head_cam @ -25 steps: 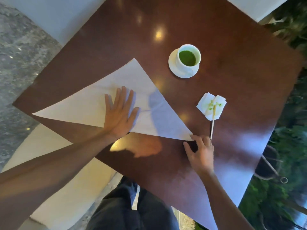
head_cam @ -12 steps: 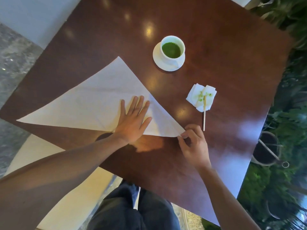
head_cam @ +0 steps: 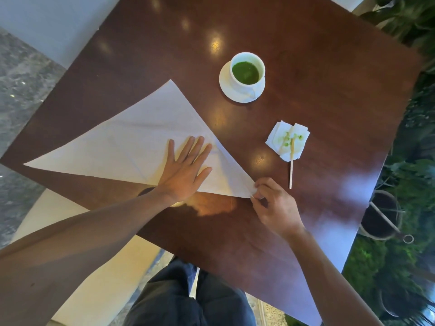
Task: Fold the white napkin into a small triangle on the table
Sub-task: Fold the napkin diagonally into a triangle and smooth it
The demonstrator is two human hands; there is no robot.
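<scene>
On the dark brown glossy wooden table (head_cam: 306, 55) we saw the white napkin (head_cam: 131, 147) lying flat as a large triangle, left of centre. The left hand (head_cam: 186, 170) lay open, palm down, on its near edge. The right hand (head_cam: 273, 205) pinched the napkin's right corner between fingertips. At one o'clock from that corner lay a wooden stick (head_cam: 291, 170) on a green-stained folded tissue (head_cam: 288, 140); at twelve o'clock stood a white cup of green liquid (head_cam: 247, 71) on a saucer.

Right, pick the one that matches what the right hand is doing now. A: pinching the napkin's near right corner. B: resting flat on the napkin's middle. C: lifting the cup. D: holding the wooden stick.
A: the right hand pinches the white napkin at its near right corner, while the left hand lies flat on it.
</scene>
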